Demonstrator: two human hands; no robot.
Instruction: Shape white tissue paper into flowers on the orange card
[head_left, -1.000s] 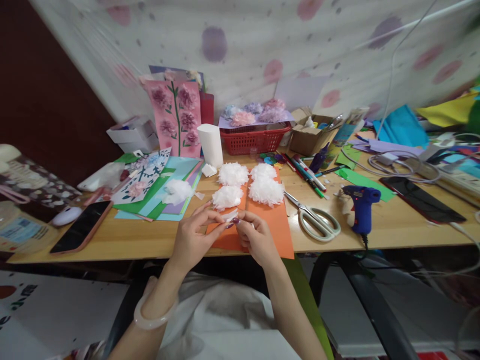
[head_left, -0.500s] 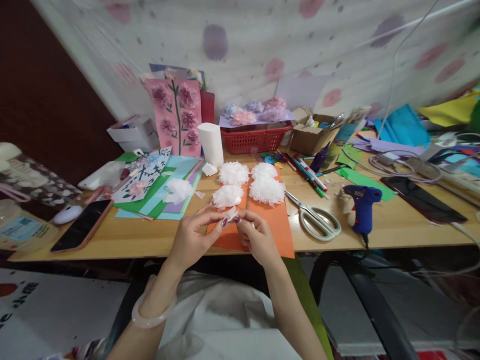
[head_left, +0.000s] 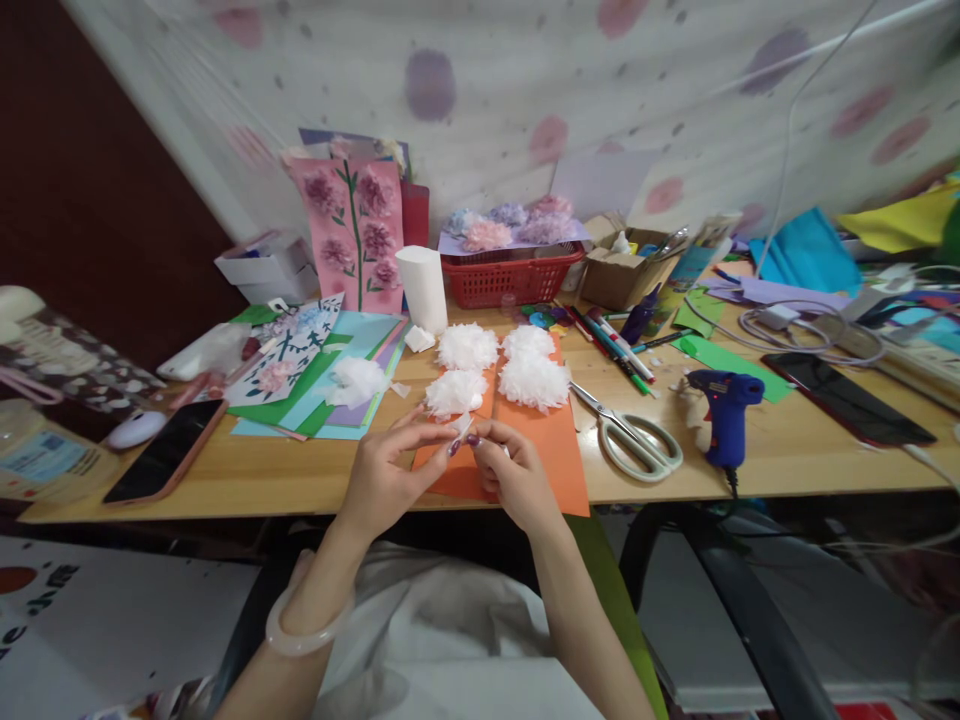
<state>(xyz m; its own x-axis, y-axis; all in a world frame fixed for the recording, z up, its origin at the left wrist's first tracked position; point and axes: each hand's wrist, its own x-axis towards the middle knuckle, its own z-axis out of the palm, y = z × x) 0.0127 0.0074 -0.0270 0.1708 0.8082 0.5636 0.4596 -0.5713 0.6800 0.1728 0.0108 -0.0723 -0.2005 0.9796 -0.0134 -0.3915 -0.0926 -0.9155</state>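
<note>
Above the front of an orange paper sheet, a small piece of white tissue paper is pinched between my two hands. My left hand grips it with thumb and forefinger. From the other side my right hand pinches it, and a bit of white shows among its curled fingers. Just beyond my fingertips, several fluffy white paper flowers sit on and around the sheet's far part. To the left, a looser white tissue puff lies on stacked coloured papers.
Scissors and a blue hot glue gun are at the right, with pens behind. A white roll stands near a red basket. Phones lie on both sides. The table's front edge is close to my lap.
The white tissue piece between my fingertips has been drawn narrower and tilts differently. My fingers have shifted slightly; everything else on the table stays in place.
</note>
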